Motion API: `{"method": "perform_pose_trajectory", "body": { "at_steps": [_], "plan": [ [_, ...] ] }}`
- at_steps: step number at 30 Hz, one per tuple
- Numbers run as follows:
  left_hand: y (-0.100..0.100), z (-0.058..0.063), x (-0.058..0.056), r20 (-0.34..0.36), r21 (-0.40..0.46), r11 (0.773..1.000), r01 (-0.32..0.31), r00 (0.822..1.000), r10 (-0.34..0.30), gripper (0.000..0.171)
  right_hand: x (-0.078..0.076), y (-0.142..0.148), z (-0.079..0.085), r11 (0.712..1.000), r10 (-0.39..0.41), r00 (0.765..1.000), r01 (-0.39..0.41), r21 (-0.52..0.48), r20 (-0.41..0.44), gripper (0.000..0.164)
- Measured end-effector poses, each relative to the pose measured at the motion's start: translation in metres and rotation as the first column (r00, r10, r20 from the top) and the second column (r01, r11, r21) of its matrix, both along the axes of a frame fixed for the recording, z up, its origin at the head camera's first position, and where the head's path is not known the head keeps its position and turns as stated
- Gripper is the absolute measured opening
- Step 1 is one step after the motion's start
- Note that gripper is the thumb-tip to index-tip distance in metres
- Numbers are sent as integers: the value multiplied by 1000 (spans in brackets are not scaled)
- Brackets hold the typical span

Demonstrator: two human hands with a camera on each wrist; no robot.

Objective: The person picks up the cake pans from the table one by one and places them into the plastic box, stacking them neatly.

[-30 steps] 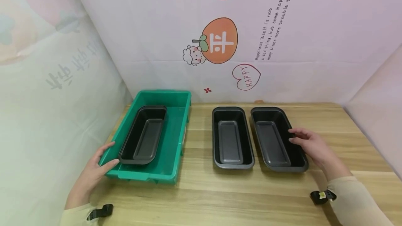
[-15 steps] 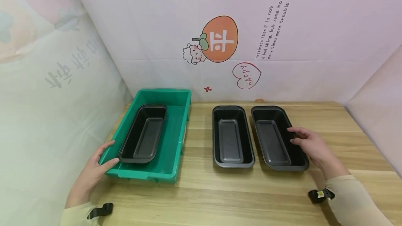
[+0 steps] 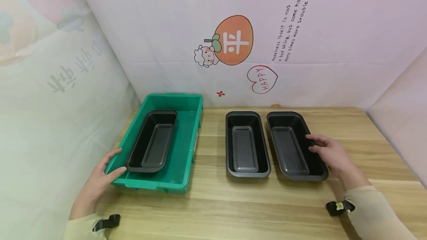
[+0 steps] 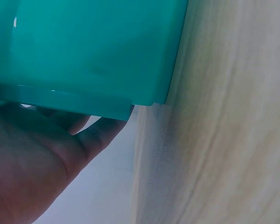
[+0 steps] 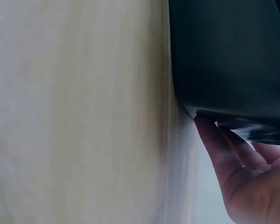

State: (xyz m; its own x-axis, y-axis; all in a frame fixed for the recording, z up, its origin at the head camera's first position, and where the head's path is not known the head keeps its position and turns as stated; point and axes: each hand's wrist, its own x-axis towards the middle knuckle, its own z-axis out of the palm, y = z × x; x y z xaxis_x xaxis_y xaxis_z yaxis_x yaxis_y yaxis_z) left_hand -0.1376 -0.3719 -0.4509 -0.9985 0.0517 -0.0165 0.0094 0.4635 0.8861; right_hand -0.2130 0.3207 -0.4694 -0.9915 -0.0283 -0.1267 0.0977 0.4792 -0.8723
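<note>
My left hand [image 3: 96, 180] grips the near left corner of a green plastic tray [image 3: 182, 136], thumb and fingertips over its rim. In the left wrist view, fingers of that hand [image 4: 32, 163] reach under the lip of the tray [image 4: 84, 51]. Inside the tray lies a dark loaf pan [image 3: 156, 145], toward its left side. Two similar pans stand on the table: a middle loaf pan [image 3: 245, 149] and a right loaf pan [image 3: 288, 147]. My right hand [image 3: 335, 156] holds the right pan by its right rim. From the right wrist, the hand's [image 5: 252, 182] fingers show against the pan's outer side [image 5: 228, 56].
All of it rests on a wooden table [image 3: 213, 210]. Behind stands a printed white backdrop [image 3: 160, 47], with a white sheet [image 3: 43, 129] close on the left and a pale wall [image 3: 407, 110] on the right. The middle and right pans nearly meet at their rims.
The head view has tilted very slightly, so the table scene sits a little higher in the frame. Both hands keep their places, and the tray and pans stay put.
</note>
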Motion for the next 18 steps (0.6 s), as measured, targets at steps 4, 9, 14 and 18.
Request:
{"method": "perform_pose_trajectory", "body": {
  "at_steps": [4,9,14,18],
  "plan": [
    [0,0,-1,-5,-3,1000,5,1000,-5,70,1,0,0,1000,-8,1000,9,-28,8,51],
    [-1,-1,0,-6,-4,1000,2,1000,-2,70,2,0,0,999,-3,1000,4,-44,20,52],
    [-1,-1,0,-9,-13,1000,0,1000,0,70,3,0,1,995,0,1000,2,-104,23,53],
    [-1,0,0,-10,-13,1000,5,1000,-5,70,3,-1,1,990,-10,999,15,-139,35,54]
  ]
}}
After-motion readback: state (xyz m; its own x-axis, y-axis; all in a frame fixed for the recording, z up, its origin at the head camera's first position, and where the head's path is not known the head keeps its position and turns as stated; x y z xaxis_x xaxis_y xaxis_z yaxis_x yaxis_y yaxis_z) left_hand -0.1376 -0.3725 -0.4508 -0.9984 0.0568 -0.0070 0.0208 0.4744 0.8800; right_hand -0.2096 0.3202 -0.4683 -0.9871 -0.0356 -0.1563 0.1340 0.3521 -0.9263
